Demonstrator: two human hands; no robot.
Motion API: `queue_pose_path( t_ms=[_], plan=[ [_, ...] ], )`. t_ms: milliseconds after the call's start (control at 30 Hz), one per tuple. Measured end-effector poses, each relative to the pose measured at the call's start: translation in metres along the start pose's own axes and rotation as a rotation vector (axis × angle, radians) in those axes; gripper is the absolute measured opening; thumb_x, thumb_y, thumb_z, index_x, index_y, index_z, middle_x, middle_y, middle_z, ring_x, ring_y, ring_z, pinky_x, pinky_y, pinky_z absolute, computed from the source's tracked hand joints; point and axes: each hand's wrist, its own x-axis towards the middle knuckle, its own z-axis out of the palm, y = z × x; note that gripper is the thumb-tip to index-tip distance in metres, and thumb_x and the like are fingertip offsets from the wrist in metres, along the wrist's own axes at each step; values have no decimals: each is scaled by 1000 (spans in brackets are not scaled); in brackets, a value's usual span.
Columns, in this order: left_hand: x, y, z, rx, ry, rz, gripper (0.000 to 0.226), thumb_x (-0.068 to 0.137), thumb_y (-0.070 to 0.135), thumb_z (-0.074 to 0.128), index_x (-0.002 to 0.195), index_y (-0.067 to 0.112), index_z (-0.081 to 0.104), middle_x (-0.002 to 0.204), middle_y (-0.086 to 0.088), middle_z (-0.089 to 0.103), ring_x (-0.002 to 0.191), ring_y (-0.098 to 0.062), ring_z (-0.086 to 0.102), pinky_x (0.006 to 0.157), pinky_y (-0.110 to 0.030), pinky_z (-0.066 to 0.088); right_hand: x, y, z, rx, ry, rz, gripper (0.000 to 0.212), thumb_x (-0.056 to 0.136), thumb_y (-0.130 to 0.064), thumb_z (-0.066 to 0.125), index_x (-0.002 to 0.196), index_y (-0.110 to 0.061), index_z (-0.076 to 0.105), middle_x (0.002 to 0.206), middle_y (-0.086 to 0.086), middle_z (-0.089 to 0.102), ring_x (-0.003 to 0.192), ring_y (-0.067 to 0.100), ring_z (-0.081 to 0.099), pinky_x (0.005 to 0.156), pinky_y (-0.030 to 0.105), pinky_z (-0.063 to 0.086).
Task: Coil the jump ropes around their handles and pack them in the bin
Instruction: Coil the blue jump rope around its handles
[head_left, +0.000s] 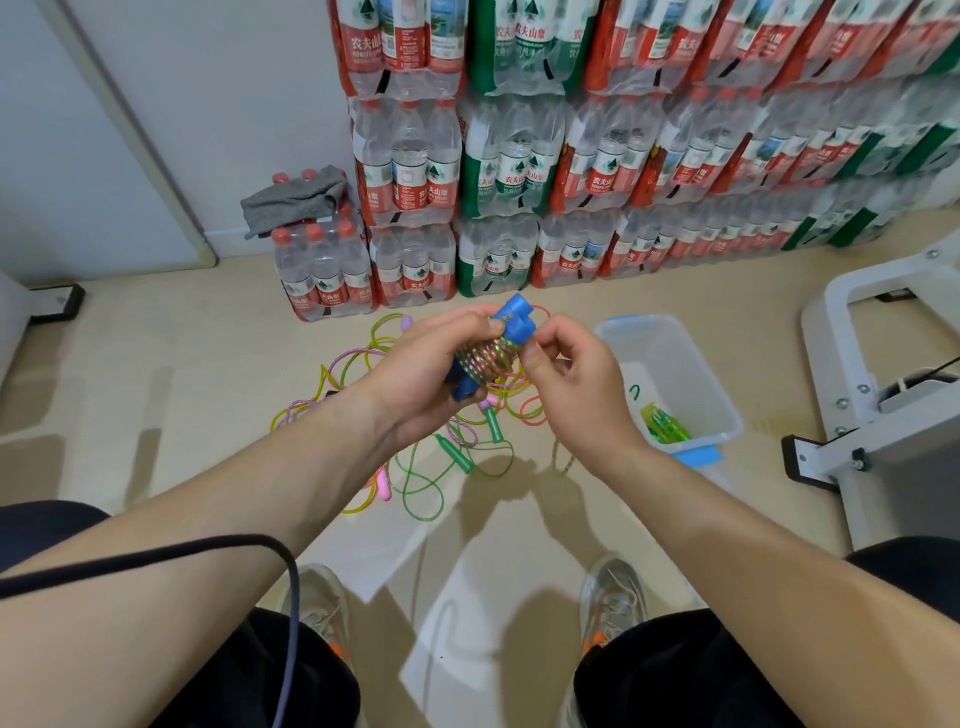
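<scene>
The left hand grips the blue handles, with the rope wound round them. The right hand pinches the rope's end. Best pull it snug and tuck it under. The bin sits just right of that hand.

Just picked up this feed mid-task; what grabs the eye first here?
Centre frame, the left hand grips a blue-handled jump rope, its cord coiled round the handles, while the right hand pinches the coil. Below them a tangle of loose ropes lies on the floor, and the clear bin to the right holds a green item. A wall of bottled water packs fills the background.
</scene>
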Motion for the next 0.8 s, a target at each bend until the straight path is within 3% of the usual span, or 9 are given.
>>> queue_pose_path(
  t_ms=[133, 300, 433, 500, 533, 600, 667, 733, 800],
  plan=[
    [-2, -1, 3, -18, 95, -12, 20, 95, 13, 54, 105, 8, 70, 78, -6, 62, 55, -12, 54, 43, -22, 42, -5, 5, 5, -191, -3, -129, 19, 96, -22, 52, 78, -20, 48, 60, -9, 42, 60, 20, 45, 58, 43, 42],
    [-2, -2, 3, -69, 168, -46, 15, 98, 22, 59, 101, 11, 69, 77, -6, 64, 53, -12, 55, 44, -22, 42, -12, 9, 12, -212, -46, -100, 8, 99, -17, 55, 94, -19, 60, 62, -16, 50, 60, 8, 44, 58, 31, 31],
    [2, 6, -3, -67, 205, -85, 17, 99, 32, 59, 105, 19, 69, 83, -1, 67, 60, -9, 59, 53, -22, 44, -11, 4, 14, -159, -70, 20, 29, 102, -14, 52, 124, -22, 68, 56, -15, 46, 54, 5, 43, 57, 23, 35],
    [3, 10, -5, -135, 194, -130, 13, 99, 22, 55, 106, 18, 65, 93, -5, 62, 67, -14, 57, 56, -25, 44, -6, 2, 11, -151, -60, 70, 34, 103, -13, 51, 132, -20, 67, 62, -21, 50, 58, -3, 49, 64, 19, 44],
    [2, 11, -6, -186, 187, -146, 16, 96, 16, 52, 109, 15, 61, 99, -8, 59, 71, -17, 55, 58, -27, 45, -4, 2, 10, -153, -65, 91, 35, 103, -13, 50, 134, -20, 65, 66, -24, 52, 60, -5, 51, 71, 24, 50],
    [2, 9, -5, -273, 177, -150, 31, 92, 6, 44, 121, 14, 50, 113, -14, 53, 79, -22, 56, 64, -31, 47, -1, -1, 6, -164, -88, 131, 39, 102, -11, 48, 135, -21, 64, 68, -21, 54, 58, -2, 48, 72, 33, 53],
    [1, 7, -3, -317, 177, -134, 38, 95, -1, 42, 130, 13, 44, 125, -18, 50, 91, -26, 62, 71, -33, 52, 1, -4, 2, -192, -109, 140, 41, 99, -6, 45, 132, -19, 67, 72, -10, 61, 59, 3, 46, 67, 31, 45],
    [2, 3, -2, -324, 200, -103, 28, 98, -2, 47, 125, 8, 47, 125, -20, 52, 99, -29, 66, 77, -31, 58, 2, -4, 0, -294, -152, 87, 38, 97, -3, 43, 123, -13, 69, 82, 3, 64, 73, 15, 53, 71, 34, 44],
    [5, -2, -4, -306, 237, -87, 19, 99, 2, 53, 117, 6, 48, 121, -22, 59, 97, -29, 71, 77, -28, 60, 3, -1, 2, -404, -198, 13, 31, 96, -3, 42, 113, -10, 67, 80, 4, 59, 79, 24, 54, 75, 39, 47]
  ],
)
